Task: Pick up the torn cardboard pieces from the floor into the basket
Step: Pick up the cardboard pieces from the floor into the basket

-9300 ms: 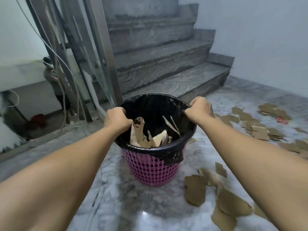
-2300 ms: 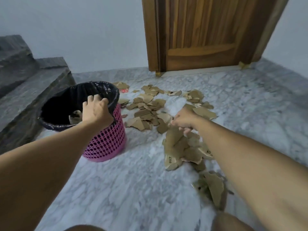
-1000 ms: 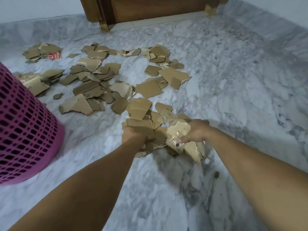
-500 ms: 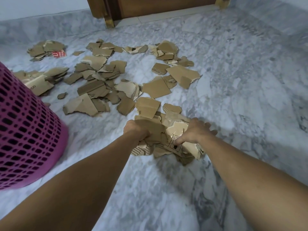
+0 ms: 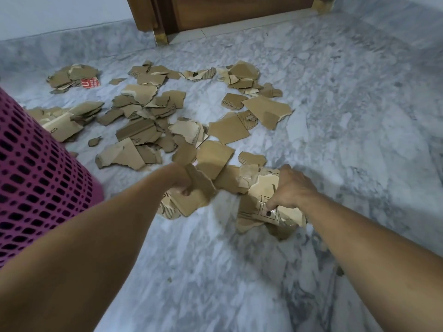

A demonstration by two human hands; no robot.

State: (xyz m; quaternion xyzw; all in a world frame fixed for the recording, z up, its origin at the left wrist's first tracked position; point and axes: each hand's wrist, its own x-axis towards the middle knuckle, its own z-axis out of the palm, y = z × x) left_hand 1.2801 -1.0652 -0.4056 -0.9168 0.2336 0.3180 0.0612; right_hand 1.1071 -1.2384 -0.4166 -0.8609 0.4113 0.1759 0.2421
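A home hallway: polished marble floor (image 5: 335, 116) running up to a wooden door (image 5: 227, 8).

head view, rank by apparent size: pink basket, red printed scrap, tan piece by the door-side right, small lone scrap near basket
1. pink basket, cropped and nearest, so inflated
2. tan piece
3. red printed scrap
4. small lone scrap

The last two look close; the red one is farther away.

A grey-veined marble floor (image 5: 347, 97) spreads out underfoot, and up at twelve o'clock it meets a brown wooden door (image 5: 239, 8) in its frame (image 5: 146, 14), with a pale wall (image 5: 60, 13) and a marble skirting strip (image 5: 72, 41) running off toward ten o'clock.
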